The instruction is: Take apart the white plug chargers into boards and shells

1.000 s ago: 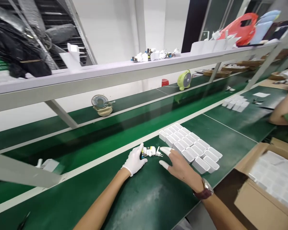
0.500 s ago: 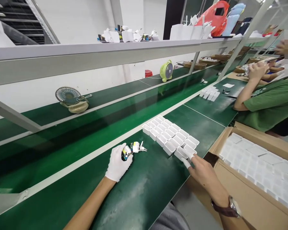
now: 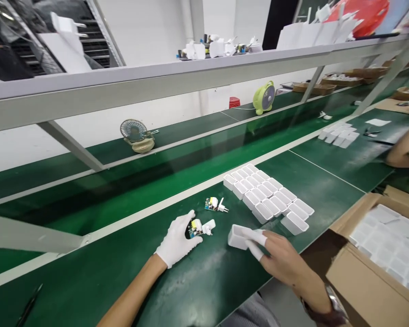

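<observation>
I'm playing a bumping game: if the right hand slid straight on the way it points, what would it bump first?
Past the white box it holds, the right hand would probably bump the white plug by the left hand. It might just miss, because depth is hard to tell.

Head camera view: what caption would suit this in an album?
Gloved left hand holding a small circuit board, right hand gripping a white open plastic case.

A small circuit board [image 3: 195,228] with yellow and white parts joined a white plug piece [image 3: 209,226] at its right. A second board [image 3: 211,204] lay flat on the desk [image 3: 211,277], just beyond. Farther right, an empty-looking white case [image 3: 237,237], open at the top, seemed slightly tilted.
</observation>
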`<state>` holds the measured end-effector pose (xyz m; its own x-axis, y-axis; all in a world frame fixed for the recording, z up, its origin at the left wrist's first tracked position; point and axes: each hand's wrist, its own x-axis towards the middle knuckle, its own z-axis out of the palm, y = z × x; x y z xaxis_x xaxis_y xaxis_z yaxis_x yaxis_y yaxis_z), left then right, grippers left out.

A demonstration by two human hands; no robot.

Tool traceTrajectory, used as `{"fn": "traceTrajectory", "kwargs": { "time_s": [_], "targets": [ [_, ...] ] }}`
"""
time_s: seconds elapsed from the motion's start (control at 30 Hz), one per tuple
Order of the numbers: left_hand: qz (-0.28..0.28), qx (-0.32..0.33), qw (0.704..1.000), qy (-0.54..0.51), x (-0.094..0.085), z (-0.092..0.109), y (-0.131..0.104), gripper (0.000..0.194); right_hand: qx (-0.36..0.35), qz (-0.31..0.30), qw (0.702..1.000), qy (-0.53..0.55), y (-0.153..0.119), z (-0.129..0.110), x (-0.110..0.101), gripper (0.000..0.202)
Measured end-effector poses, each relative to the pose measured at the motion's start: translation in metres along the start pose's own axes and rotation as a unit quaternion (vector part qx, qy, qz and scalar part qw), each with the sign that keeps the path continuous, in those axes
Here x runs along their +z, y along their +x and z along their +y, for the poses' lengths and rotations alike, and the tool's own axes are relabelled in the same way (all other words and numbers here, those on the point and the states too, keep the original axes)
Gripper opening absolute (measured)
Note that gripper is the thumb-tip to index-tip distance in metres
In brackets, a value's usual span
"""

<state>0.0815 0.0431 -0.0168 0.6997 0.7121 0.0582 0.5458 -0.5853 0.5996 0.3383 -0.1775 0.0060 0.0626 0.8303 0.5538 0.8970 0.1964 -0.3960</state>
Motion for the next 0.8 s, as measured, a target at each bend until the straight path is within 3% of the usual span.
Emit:
{"fn": "traceTrajectory", "kwargs": {
  "time_s": [0.1,0.17,0.23,0.37,0.5,0.6,0.7,0.8],
  "targets": [
    [-0.002,0.002,0.998,-0.058,-0.023,0.008,-0.013,0.12,-0.067,-0.005,0.998,0.017,0.04,-0.017,0.033,0.023],
    [-0.007,0.012,0.994,-0.108,-0.041,0.016,-0.024,0.13,-0.116,-0.022,0.993,0.03,0.066,-0.03,0.054,0.018],
    [-0.005,0.002,0.993,-0.12,-0.055,0.021,-0.036,0.117,-0.167,-0.055,0.983,0.055,0.088,-0.044,0.07,0.016],
    [0.065,-0.079,0.994,-0.046,-0.065,0.009,-0.058,0.056,-0.199,-0.11,0.967,0.119,0.117,-0.061,0.089,0.034],
    [0.133,-0.146,0.98,-0.02,-0.06,-0.025,-0.074,0.033,-0.148,-0.181,0.968,0.094,0.118,-0.042,0.105,0.057],
    [0.154,-0.189,0.969,-0.035,-0.053,-0.044,-0.08,0.033,-0.127,-0.236,0.962,0.049,0.106,-0.02,0.118,0.043],
    [0.162,-0.194,0.966,-0.053,-0.047,-0.049,-0.081,0.043,-0.119,-0.243,0.962,0.036,0.094,-0.01,0.126,0.046],
    [0.149,-0.167,0.972,-0.073,-0.046,-0.047,-0.081,0.072,-0.122,-0.242,0.962,0.032,0.089,-0.012,0.127,0.054]
  ]
}}
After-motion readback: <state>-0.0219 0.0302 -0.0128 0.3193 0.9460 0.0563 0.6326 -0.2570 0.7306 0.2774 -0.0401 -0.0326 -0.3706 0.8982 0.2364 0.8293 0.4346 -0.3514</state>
